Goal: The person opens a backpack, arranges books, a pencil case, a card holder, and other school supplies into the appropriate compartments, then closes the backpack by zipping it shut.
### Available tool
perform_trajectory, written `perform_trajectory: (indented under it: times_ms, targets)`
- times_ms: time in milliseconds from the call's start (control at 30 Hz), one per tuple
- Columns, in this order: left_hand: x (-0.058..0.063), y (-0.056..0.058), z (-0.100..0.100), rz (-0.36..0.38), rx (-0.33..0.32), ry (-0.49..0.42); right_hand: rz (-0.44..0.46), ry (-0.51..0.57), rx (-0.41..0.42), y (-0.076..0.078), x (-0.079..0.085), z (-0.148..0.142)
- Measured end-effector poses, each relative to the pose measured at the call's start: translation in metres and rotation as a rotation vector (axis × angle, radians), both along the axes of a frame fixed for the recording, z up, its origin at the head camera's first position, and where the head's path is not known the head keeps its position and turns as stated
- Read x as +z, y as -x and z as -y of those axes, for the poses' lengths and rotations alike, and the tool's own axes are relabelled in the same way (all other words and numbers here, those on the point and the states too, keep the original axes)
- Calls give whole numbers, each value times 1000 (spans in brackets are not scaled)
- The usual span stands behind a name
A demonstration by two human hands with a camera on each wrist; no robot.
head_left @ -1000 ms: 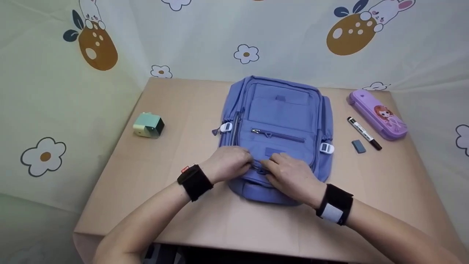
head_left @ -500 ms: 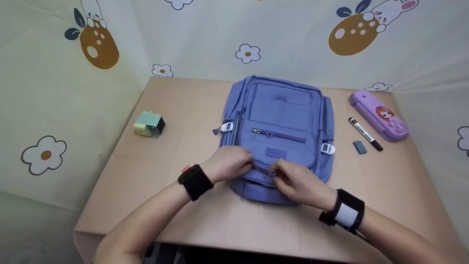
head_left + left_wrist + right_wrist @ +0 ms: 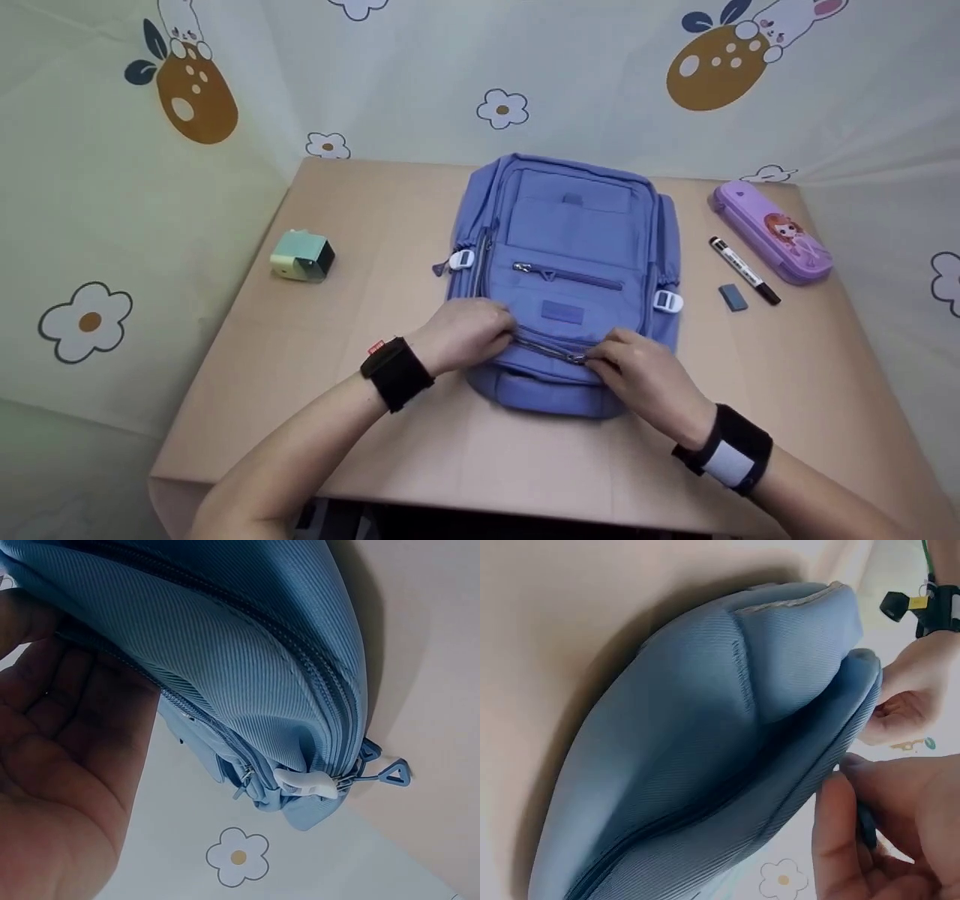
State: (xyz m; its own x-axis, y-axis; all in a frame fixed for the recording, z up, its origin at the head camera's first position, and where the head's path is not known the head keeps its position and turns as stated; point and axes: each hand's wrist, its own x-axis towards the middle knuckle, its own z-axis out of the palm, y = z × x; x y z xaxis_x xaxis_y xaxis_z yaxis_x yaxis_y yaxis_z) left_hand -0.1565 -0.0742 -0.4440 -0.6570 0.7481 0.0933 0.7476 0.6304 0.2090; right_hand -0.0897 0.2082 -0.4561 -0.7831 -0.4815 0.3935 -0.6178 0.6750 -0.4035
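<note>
A blue backpack [image 3: 574,236] lies front side up on the table, with a zipper [image 3: 541,347] running across its lower front. At the zipper's left end my left hand [image 3: 466,334] grips the pocket edge; its curled fingers show beside the fabric in the left wrist view. My right hand [image 3: 656,386] pinches the zipper pull [image 3: 866,825] between thumb and fingers, near the bag's lower right. Dark slider metal shows right at those fingertips in the head view. Along the bag's left side, another zipper [image 3: 330,690] ends at hanging triangular pulls [image 3: 395,772].
A green and cream box-shaped thing [image 3: 302,256] stands on the left of the table [image 3: 360,225]. To the right lie a purple pencil case [image 3: 772,234], a marker [image 3: 744,270] and a small grey-blue block [image 3: 733,298]. Patterned cloth [image 3: 420,75] hangs behind.
My right hand has moved right along the lower zipper with the pull, away from my left hand, uncovering more of the zipper. The left hand keeps its place on the backpack.
</note>
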Motion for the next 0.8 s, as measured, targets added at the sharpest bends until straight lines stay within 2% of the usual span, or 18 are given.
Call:
perform_trajectory:
  times_ms: [267, 567, 800]
  targets:
    - [0, -1, 2, -21, -10, -14, 57, -43, -69, -7, -2, -8]
    - [1, -1, 1, -34, -5, 4, 105, -87, -171, -6, 0, -45]
    - [5, -4, -5, -39, -17, 28, 125, -107, -167, -6, -7, -50]
